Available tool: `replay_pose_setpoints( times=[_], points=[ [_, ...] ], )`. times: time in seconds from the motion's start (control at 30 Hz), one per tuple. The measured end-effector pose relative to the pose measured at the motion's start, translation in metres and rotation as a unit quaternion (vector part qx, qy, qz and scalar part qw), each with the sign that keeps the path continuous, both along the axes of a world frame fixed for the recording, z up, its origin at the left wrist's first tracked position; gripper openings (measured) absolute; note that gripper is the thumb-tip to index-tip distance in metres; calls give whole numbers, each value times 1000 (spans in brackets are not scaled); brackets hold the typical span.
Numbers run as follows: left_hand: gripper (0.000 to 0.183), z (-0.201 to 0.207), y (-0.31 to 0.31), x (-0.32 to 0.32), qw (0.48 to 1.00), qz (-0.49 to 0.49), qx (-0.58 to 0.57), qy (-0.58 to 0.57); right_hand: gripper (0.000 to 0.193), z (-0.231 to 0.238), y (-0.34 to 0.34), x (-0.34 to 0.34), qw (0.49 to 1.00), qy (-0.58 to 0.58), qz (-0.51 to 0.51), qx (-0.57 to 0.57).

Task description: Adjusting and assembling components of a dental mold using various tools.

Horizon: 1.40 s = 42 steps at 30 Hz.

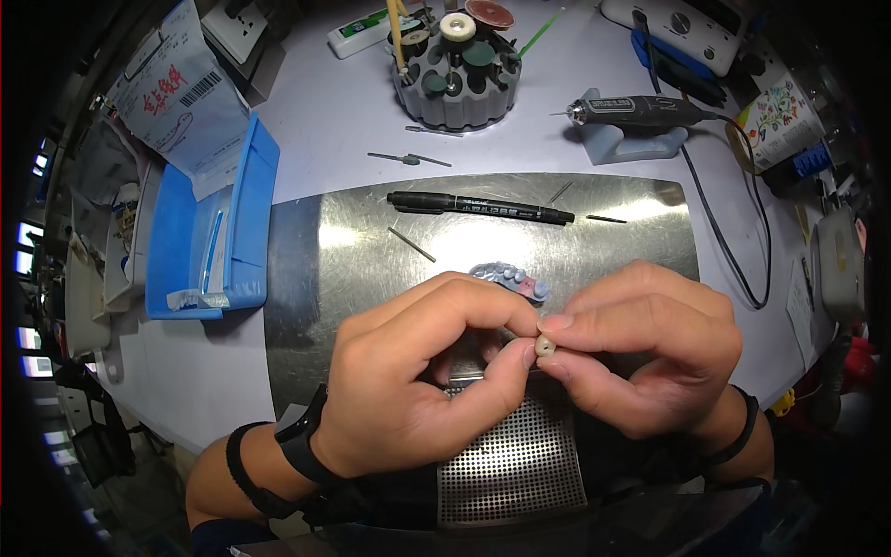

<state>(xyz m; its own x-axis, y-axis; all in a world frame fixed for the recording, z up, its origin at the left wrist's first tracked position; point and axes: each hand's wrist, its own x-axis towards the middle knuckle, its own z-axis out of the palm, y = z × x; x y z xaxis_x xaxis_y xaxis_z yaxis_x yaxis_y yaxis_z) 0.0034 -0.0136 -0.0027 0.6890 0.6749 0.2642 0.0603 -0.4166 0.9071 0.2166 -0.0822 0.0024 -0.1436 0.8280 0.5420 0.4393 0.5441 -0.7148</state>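
Two hands (422, 371) (650, 357) pinch a tooth-shaped piece (546, 346), partly hiding the dental model (506, 274) near a black marker (483, 208).

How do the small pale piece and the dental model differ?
Colour: the small pale piece is beige; the dental model is grey-blue with a pink patch.
Size: the piece looks far smaller than the model.
Pose: left hand and right hand pinch the piece; the model lies on the metal plate.
Both have rounded surfaces.
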Motion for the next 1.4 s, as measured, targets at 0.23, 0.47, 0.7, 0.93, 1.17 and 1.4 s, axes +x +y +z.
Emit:
replay_pose_setpoints(
  times=[0.23, 0.47, 0.7, 0.93, 1.17, 1.4],
  points=[
    [24, 7, 0, 1, 1000, 0, -26, 17, 27, 0, 0, 0, 1000, 10, 14, -1],
    [23, 3, 2, -2, 999, -20, -33, 1, 25, 2, 0, 1, 1000, 10, 13, -7],
    [14, -9, -3, 6, 996, 50, -39, -67, 24, 0, 0, 1, 1000, -7, -1, 1],
    [18, 1, -1, -2, 1000, 1, -8, -11, 20, 7, -7, -2, 994, 32, -18, -104],
    [18, 2, -1, 3, 998, 36, 30, -51, 19, 3, -9, -4, 903, 273, 34, -330],
    [18, 1, 5, 2, 992, 31, 108, -50, 23, 4, -9, -4, 848, 365, 99, -371]
  ],
)
